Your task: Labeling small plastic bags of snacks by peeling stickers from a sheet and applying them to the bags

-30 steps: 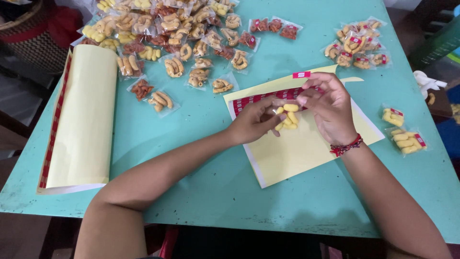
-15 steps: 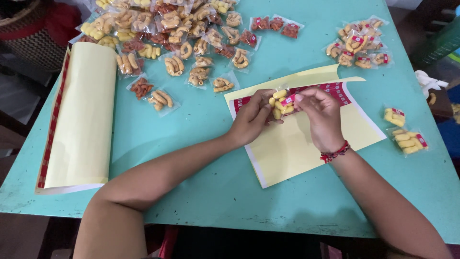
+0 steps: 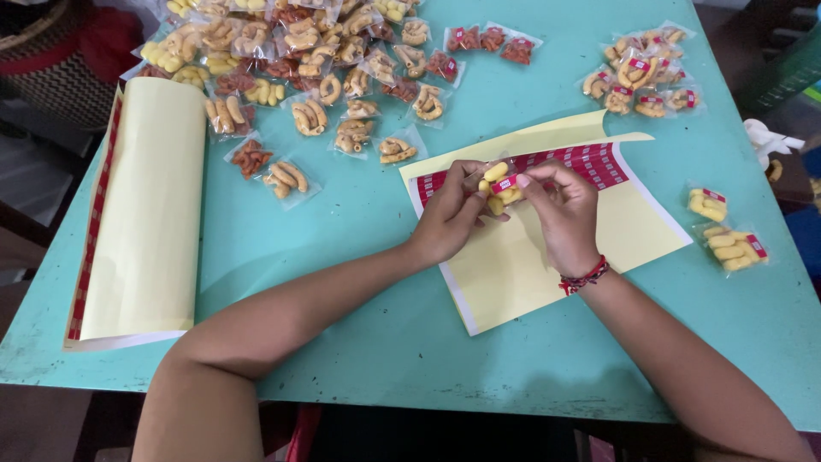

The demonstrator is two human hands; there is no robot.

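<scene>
Both hands meet over the yellow sticker sheet (image 3: 547, 248) and pinch one small clear snack packet (image 3: 499, 186) of yellow puffs between them. The left hand (image 3: 449, 214) closes its fingers on the packet's left side; the right hand (image 3: 560, 214), with a red braided bracelet (image 3: 584, 275) at the wrist, grips the right side, thumb and forefinger pressed to a red label (image 3: 505, 183) on the packet's top. The packet is lifted just above the sheet. Just beyond the hands, rows of red stickers (image 3: 581, 161) lie along the sheet's far edge. Farther out and to the left sits a large heap of packets (image 3: 316, 60). To the right of the right hand lie two labelled yellow packets (image 3: 723, 231); beyond it, a smaller cluster (image 3: 637, 77). Well left of the left hand, a second yellow sheet (image 3: 150, 214) rests on the teal counter (image 3: 342, 257).
</scene>
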